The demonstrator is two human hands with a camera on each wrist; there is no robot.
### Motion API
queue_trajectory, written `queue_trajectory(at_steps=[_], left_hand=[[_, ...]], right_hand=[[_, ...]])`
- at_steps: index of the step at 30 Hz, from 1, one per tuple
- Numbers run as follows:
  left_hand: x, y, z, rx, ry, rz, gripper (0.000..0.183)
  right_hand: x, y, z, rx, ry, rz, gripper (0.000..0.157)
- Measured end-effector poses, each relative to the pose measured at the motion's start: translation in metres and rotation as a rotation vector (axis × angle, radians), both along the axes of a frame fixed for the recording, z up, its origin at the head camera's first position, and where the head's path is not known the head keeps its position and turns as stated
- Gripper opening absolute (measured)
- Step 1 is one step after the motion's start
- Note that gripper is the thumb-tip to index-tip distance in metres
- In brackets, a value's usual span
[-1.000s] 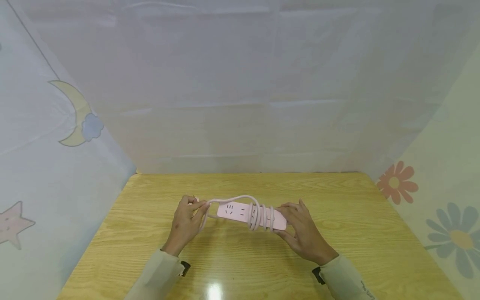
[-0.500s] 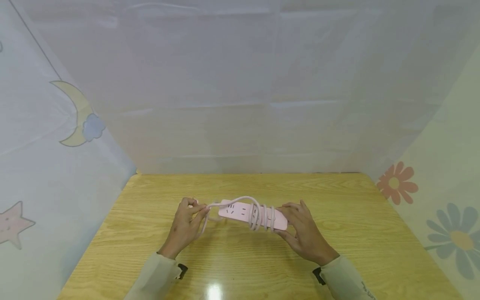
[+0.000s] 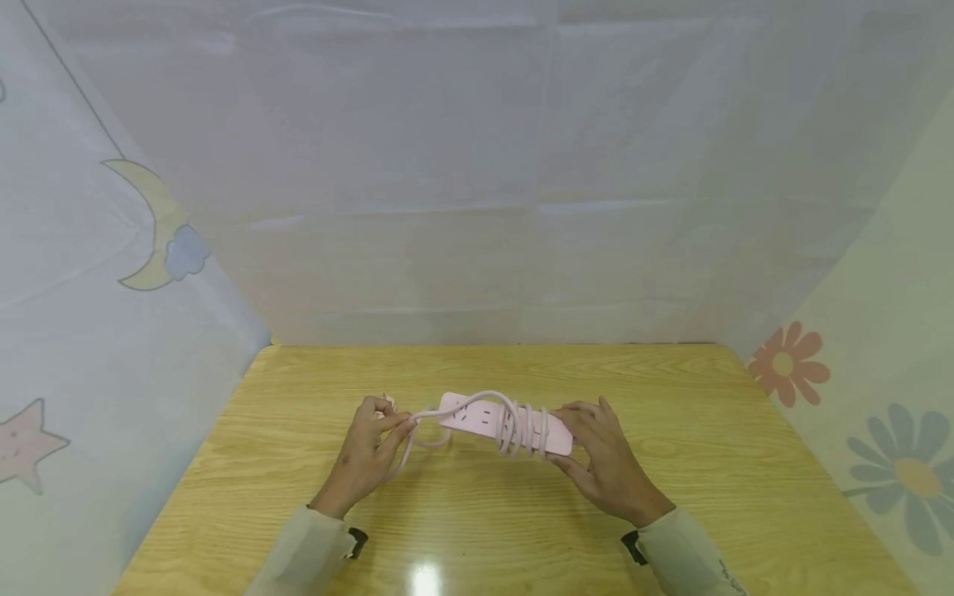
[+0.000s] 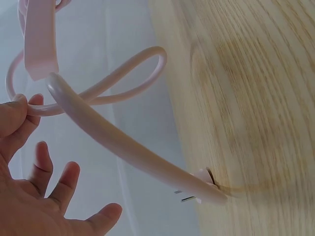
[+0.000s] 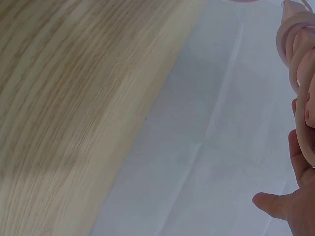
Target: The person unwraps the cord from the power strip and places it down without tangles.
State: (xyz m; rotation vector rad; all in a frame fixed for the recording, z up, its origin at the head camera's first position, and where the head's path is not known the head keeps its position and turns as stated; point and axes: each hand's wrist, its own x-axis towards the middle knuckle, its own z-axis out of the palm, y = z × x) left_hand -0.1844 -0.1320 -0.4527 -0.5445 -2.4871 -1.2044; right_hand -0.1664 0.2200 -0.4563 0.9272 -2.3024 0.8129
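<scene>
A pink power strip (image 3: 469, 416) is held above the table, its left end higher than its right. Its pink cord (image 3: 489, 394) winds several times around the strip's right half, then arches left. My left hand (image 3: 361, 454) pinches this cord between thumb and index finger; in the left wrist view the other fingers (image 4: 67, 182) are spread, holding nothing. A plug (image 4: 203, 176) with metal prongs hangs near the tabletop there. My right hand (image 3: 609, 468) grips the strip's right end, thumb below and fingers above. Cord coils (image 5: 298, 29) partly hide the strip in the right wrist view.
The wooden table (image 3: 298, 497) spreads beneath both hands. A pale sheet (image 3: 477, 248) rises behind its back edge. Printed sheets with a moon (image 3: 152, 223) and flowers (image 3: 917, 476) stand at the left and right sides.
My left hand has shifted slightly down and left with the cord. The strip's left end has risen and moved a little right. The cord loop hanging beside it looks looser.
</scene>
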Motion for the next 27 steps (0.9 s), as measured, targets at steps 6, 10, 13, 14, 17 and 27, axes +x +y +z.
queue_trajectory(at_steps=[6,10,13,14,17,27], left_hand=[[-0.0004,-0.0013,-0.0021,-0.034,0.055,-0.017,0.016],[-0.0002,-0.0023,-0.0024,-0.041,0.056,-0.036,0.013],[-0.0001,-0.0032,-0.0024,-0.054,0.056,-0.059,0.013],[-0.0002,-0.0034,-0.0024,-0.06,0.061,-0.069,0.012],[-0.0003,-0.0042,-0.0023,-0.078,0.09,-0.096,0.012],[-0.0003,-0.0053,-0.004,-0.118,0.142,-0.165,0.009]], right_hand=[[-0.0003,0.0001,0.0015,-0.003,0.005,-0.001,0.047],[-0.0009,0.0008,0.0023,-0.003,0.003,-0.005,0.049],[-0.0011,0.0016,0.0025,0.001,-0.004,-0.012,0.051],[-0.0012,0.0019,0.0025,0.004,-0.004,-0.014,0.052],[-0.0012,0.0028,0.0026,0.008,-0.008,-0.018,0.051],[-0.0007,0.0041,0.0031,0.008,-0.011,-0.023,0.049]])
